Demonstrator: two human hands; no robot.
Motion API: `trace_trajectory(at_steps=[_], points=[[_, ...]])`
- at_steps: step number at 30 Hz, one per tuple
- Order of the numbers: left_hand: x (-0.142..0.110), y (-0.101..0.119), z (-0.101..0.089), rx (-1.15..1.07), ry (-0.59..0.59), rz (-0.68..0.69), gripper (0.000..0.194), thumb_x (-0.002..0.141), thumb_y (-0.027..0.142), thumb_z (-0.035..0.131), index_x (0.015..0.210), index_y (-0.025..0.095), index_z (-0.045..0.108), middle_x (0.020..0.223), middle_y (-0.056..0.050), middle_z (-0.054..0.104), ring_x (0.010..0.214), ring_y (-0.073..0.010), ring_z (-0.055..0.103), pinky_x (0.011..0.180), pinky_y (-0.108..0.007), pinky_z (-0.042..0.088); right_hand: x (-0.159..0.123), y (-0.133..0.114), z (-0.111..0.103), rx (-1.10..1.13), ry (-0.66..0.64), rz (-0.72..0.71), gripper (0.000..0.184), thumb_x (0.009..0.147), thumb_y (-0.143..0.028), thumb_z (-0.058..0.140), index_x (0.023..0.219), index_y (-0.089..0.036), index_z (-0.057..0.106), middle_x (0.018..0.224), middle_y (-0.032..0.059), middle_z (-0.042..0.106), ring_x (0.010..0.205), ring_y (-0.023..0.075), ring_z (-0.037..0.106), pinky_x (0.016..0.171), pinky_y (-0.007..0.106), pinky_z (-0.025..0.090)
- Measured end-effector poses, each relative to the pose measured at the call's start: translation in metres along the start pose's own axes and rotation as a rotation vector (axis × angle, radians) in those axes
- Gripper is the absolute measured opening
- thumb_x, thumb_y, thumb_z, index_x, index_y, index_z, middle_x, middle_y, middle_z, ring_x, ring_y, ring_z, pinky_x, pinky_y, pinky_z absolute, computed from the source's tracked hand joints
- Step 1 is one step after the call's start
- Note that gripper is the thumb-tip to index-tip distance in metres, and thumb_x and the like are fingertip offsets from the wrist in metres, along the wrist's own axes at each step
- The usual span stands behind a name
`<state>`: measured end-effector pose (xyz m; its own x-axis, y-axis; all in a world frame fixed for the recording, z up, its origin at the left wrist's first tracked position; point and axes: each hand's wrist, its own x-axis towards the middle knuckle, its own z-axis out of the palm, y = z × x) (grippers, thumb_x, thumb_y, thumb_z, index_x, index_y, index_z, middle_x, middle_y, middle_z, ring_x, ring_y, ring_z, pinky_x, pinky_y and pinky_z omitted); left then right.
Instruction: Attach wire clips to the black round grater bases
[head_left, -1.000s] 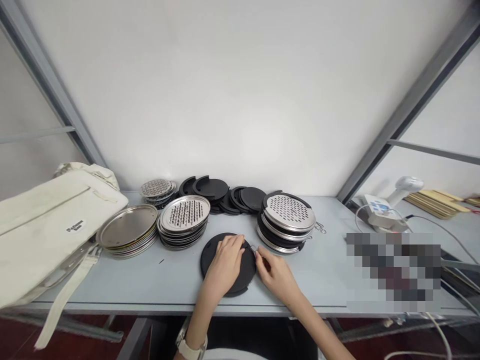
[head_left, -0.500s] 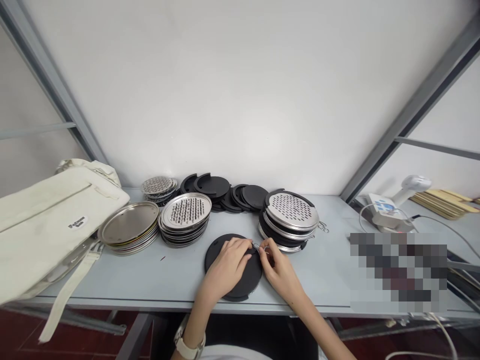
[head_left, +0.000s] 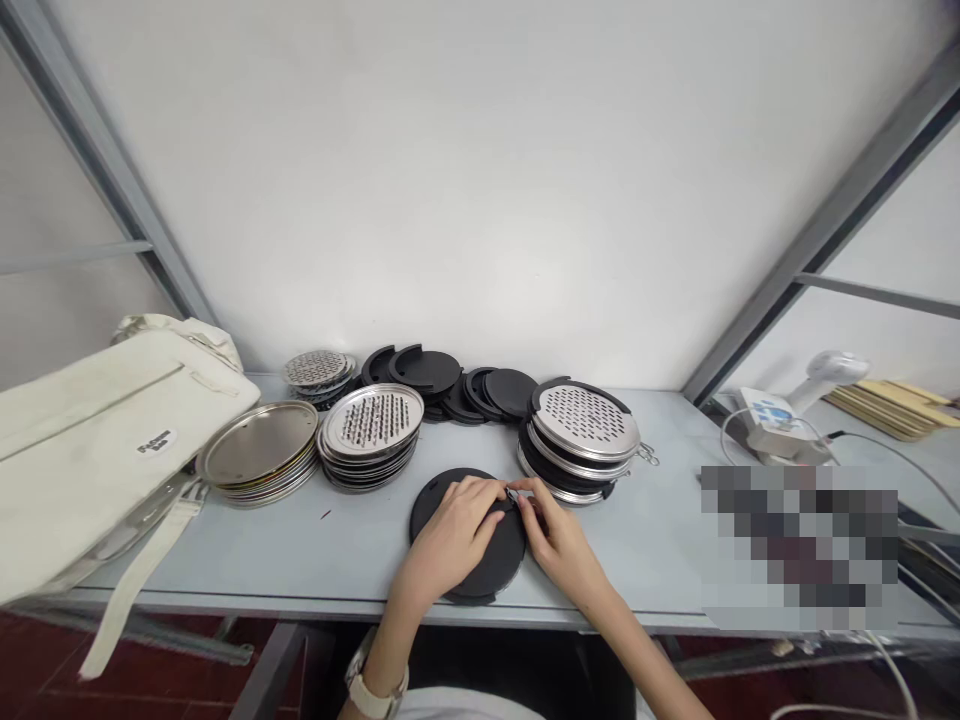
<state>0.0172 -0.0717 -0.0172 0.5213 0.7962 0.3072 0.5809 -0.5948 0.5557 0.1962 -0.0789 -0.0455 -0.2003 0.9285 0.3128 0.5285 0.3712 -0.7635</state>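
A round black plate [head_left: 484,565] lies flat on the table in front of me. Across its top rests my left hand [head_left: 457,535], fingers together and bent, gripping it at the upper right rim. There, my right hand [head_left: 555,530] pinches a small metal wire loop [head_left: 512,495] between thumb and fingertips. Much of the loop is hidden by the fingers. Just behind my right hand stands a stack of perforated metal grater discs with black plates [head_left: 589,420]; similar wire loops [head_left: 646,454] stick out on its right side.
At the left are stacks of grater discs [head_left: 373,422] and plain metal discs [head_left: 259,445], beside a cream bag [head_left: 112,430]. Black plates [head_left: 426,370] are piled along the wall. A white scanner [head_left: 829,375], cables and wooden boards [head_left: 885,410] are at the right.
My right fingertips have moved slightly left, closer to my left hand and the rim of the black plate. My left hand stays on the plate.
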Motion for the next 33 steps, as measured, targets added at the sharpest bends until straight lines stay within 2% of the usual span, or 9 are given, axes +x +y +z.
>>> trace_trajectory(at_steps=[4,8,10,14,18,20,24,28,33], points=[[0.000,0.000,0.001,0.005,0.003,-0.001,0.018,0.097,0.016,0.042,0.110,0.023,0.052,0.113,-0.002,0.060,0.108,-0.0184,0.052,0.094,-0.035,0.042,0.000,0.002,0.000,0.021,-0.003,0.020,0.021,0.100,-0.031,0.033,0.114,-0.021,0.046,0.084,0.0038,0.068,0.067,0.0174,0.064,0.064,0.026,0.048],[0.000,0.000,0.001,0.010,0.006,0.001,0.018,0.097,0.016,0.042,0.111,0.024,0.052,0.113,-0.001,0.060,0.109,-0.0182,0.052,0.095,-0.035,0.042,0.002,0.007,0.002,0.032,-0.013,-0.020,0.019,0.100,-0.030,0.033,0.111,-0.022,0.046,0.103,0.0085,0.067,0.087,0.0195,0.066,0.077,0.029,0.050],[-0.001,-0.001,0.001,0.013,0.007,-0.001,0.018,0.097,0.017,0.043,0.112,0.024,0.051,0.114,-0.001,0.060,0.110,-0.0182,0.052,0.096,-0.036,0.042,0.002,0.010,0.003,0.038,-0.027,-0.026,0.019,0.100,-0.030,0.032,0.112,-0.022,0.045,0.106,0.0092,0.065,0.090,0.0199,0.066,0.080,0.030,0.049],[-0.002,-0.002,0.002,0.015,0.027,-0.016,0.020,0.097,0.019,0.043,0.115,0.025,0.050,0.124,-0.003,0.057,0.117,-0.0194,0.050,0.101,-0.038,0.040,0.001,0.011,0.002,0.027,-0.053,0.006,0.023,0.100,-0.032,0.031,0.117,-0.022,0.044,0.094,0.0070,0.066,0.083,0.0201,0.065,0.078,0.031,0.049],[-0.002,-0.003,0.003,0.013,0.024,-0.031,0.020,0.097,0.020,0.042,0.116,0.025,0.050,0.127,-0.003,0.055,0.121,-0.0192,0.048,0.104,-0.039,0.039,0.001,0.008,0.000,0.035,-0.061,0.006,0.024,0.100,-0.033,0.032,0.115,-0.021,0.045,0.095,0.0067,0.064,0.083,0.0196,0.064,0.076,0.030,0.048],[-0.002,-0.003,0.003,0.015,0.026,-0.032,0.020,0.098,0.021,0.042,0.116,0.025,0.050,0.127,-0.003,0.055,0.121,-0.0196,0.048,0.104,-0.039,0.039,0.001,0.007,0.000,0.056,-0.067,0.022,0.023,0.100,-0.035,0.033,0.113,-0.021,0.045,0.086,0.0040,0.063,0.074,0.0186,0.061,0.070,0.029,0.046],[-0.002,-0.004,0.004,0.014,0.033,-0.031,0.021,0.098,0.022,0.042,0.116,0.025,0.050,0.125,-0.004,0.056,0.120,-0.0198,0.049,0.104,-0.040,0.039,0.000,0.006,0.002,0.092,-0.074,0.055,0.020,0.099,-0.037,0.035,0.110,-0.022,0.042,0.063,-0.0044,0.050,0.054,0.0163,0.047,0.054,0.026,0.037],[-0.002,-0.005,0.005,-0.001,0.029,-0.033,0.020,0.097,0.020,0.043,0.116,0.025,0.049,0.125,-0.004,0.056,0.120,-0.0200,0.049,0.105,-0.041,0.039,0.000,0.007,0.003,0.122,-0.079,0.058,0.017,0.099,-0.037,0.035,0.108,-0.023,0.039,0.060,-0.0070,0.039,0.053,0.0147,0.039,0.052,0.025,0.031],[-0.001,-0.005,0.005,-0.027,0.042,-0.039,0.020,0.094,0.017,0.044,0.112,0.025,0.049,0.122,-0.004,0.056,0.117,-0.0205,0.050,0.102,-0.041,0.041,0.000,0.005,0.004,0.084,-0.086,0.067,0.019,0.097,-0.039,0.040,0.108,-0.023,0.038,0.059,-0.0091,0.032,0.051,0.0136,0.037,0.051,0.025,0.029]])
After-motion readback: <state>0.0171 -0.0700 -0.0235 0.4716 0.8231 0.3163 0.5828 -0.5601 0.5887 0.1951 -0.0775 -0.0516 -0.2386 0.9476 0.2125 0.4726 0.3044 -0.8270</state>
